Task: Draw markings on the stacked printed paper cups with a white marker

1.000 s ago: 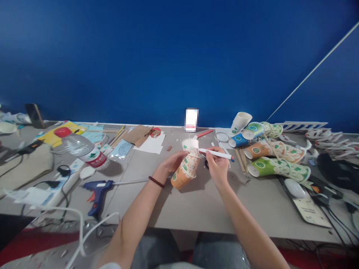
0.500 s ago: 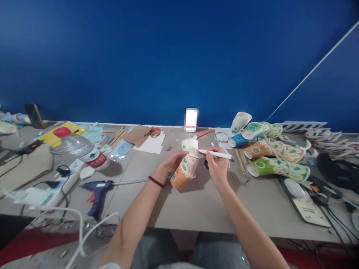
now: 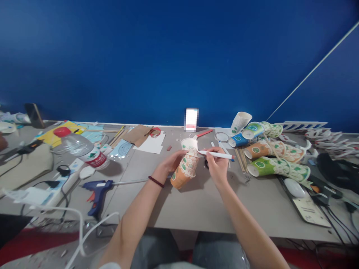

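Observation:
My left hand (image 3: pixel 174 161) is closed around joined paper cups (image 3: pixel 185 170), orange at the lower end with a leafy print, tilted over the table. The upper cup's white rim faces away from me. A white marker (image 3: pixel 217 154) with a red band and a dark end is gripped in my right hand (image 3: pixel 218 164), pen fashion. Its tip points left and meets or nearly meets the cups' right side; I cannot tell which. Left of my forearm lies a blue glue gun (image 3: pixel 99 192) with a glue stick reaching toward my wrist.
On the right lie joined green cups (image 3: pixel 279 168), orange cups (image 3: pixel 275 150) and a white cup stack (image 3: pixel 240 121). A bottle (image 3: pixel 84 149), power strip (image 3: pixel 63 183) and cables are at left. Cardboard (image 3: pixel 137 135), white paper (image 3: pixel 151 145) and a phone (image 3: pixel 191 119) stand or lie farther back.
The cups have shifted very slightly left in my hand, and the marker tip has dipped a little. Part of a hand or similar shape appears at the far left edge.

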Available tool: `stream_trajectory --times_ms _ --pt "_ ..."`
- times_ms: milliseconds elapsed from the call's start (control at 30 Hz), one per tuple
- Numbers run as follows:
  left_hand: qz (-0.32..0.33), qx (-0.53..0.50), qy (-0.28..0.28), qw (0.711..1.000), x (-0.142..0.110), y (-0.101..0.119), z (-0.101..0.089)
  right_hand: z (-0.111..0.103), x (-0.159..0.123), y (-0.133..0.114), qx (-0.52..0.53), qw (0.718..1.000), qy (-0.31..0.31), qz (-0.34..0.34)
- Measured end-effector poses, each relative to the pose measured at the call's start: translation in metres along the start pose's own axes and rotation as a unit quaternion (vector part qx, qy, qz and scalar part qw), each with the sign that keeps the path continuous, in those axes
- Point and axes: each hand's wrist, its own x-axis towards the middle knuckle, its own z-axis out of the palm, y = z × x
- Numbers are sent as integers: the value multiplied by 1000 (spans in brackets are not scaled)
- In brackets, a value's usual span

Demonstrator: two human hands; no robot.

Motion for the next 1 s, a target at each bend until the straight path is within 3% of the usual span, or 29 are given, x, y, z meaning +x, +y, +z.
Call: stream_trajectory --times_ms 800,1000 --pt "0 -29 -40 999 2 0 2 -1 1 4 31 999 -12 -1" --pt "-9 -65 -34 997 -1 2 6 -2 2 13 97 995 -2 26"
